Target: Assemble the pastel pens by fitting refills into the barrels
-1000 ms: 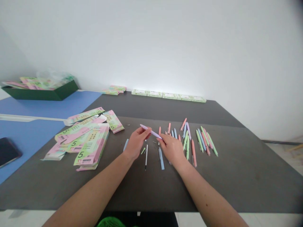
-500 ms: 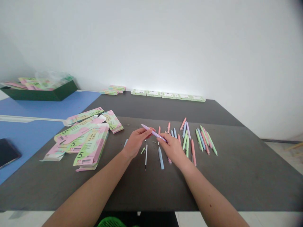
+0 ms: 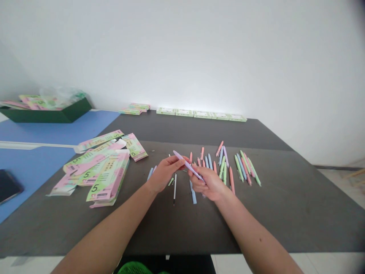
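A light purple pen (image 3: 188,166) is held slantwise above the table between both hands. My left hand (image 3: 167,171) pinches it near its upper end, while my right hand (image 3: 209,182) grips the lower end, fingers curled around it. Below the hands lie a thin white refill (image 3: 175,190), a small green clip-like piece (image 3: 171,181) and a blue pen part (image 3: 193,193). Beyond my right hand are loose pens, among them a red pen (image 3: 232,180), a green pen (image 3: 224,174) and a purple pen (image 3: 226,156). A blue piece (image 3: 149,174) lies partly behind my left wrist.
Several pink-and-green cartons (image 3: 110,179) lie heaped at the left. White-and-green boxes (image 3: 202,115) line the dark table's (image 3: 273,220) back edge. On the blue surface at the left are a green bin (image 3: 57,115) with packaging and a phone (image 3: 8,186). More pens (image 3: 247,167) lie at the right.
The purple pen has tilted more steeply. My right hand has turned, its fingers now curling under the pen's lower end. The view has shifted slightly.
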### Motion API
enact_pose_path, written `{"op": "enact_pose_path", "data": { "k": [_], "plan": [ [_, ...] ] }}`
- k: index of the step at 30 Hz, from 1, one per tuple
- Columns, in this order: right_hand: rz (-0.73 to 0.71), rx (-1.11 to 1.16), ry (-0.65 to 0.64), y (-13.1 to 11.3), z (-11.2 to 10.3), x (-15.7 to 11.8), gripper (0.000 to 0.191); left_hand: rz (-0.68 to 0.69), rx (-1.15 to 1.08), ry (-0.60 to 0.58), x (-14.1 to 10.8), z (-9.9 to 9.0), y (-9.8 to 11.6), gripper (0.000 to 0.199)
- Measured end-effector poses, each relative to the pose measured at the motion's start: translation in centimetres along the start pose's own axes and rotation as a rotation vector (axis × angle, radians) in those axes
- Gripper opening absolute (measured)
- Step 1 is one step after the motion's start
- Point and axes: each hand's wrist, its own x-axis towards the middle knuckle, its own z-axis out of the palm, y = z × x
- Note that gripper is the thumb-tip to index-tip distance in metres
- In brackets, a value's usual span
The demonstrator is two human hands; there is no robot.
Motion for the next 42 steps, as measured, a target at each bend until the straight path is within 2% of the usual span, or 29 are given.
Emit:
{"op": "enact_pose_path", "data": {
  "k": [1,2,5,7,9,12,20,26,30,35,39,42],
  "plan": [
    [0.013,0.022,-0.010,0.1,0.0,0.1,0.038,-0.006,-0.007,0.006,0.0,0.1,0.0,0.012],
    [-0.019,-0.001,0.033,0.1,0.0,0.1,0.036,-0.007,-0.007,0.029,0.0,0.1,0.0,0.011],
    [-0.233,-0.256,0.288,0.1,-0.1,0.4,0.027,-0.002,0.005,0.129,0.2,0.1,0.1,0.009],
    [-0.301,-0.419,0.358,0.0,-0.2,0.4,0.022,0.008,0.017,0.162,0.3,0.0,0.1,0.010],
    [-0.267,-0.435,0.317,-0.2,-0.2,0.3,0.023,0.020,0.021,0.171,0.4,-0.3,0.1,0.012],
    [-0.194,-0.322,0.259,-0.4,-0.3,0.1,0.027,0.043,-0.003,0.191,0.7,-0.8,0.2,0.017],
    [-0.226,-0.208,0.269,0.0,-1.4,0.4,0.028,0.019,-0.240,0.271,1.4,-2.2,1.0,0.015],
    [-0.224,-0.282,0.340,-0.2,-1.8,0.4,0.031,0.027,-0.228,0.339,1.6,-2.5,1.0,0.009],
    [-0.241,-0.391,0.386,-0.3,-1.8,0.4,0.029,-0.034,-0.217,0.282,1.5,-2.0,0.3,0.011],
    [-0.306,-0.714,0.452,-0.7,-1.1,0.0,0.023,-0.185,-0.267,0.222,1.1,-1.0,-0.5,0.010],
    [-0.309,-0.783,0.478,-1.1,-1.0,-0.3,0.022,-0.142,-0.300,0.327,1.6,-1.6,-0.3,0.013],
    [-0.307,-0.658,0.493,-1.0,-1.6,-0.2,0.023,-0.091,-0.376,0.426,2.3,-3.0,0.1,0.017]
  ]
}}
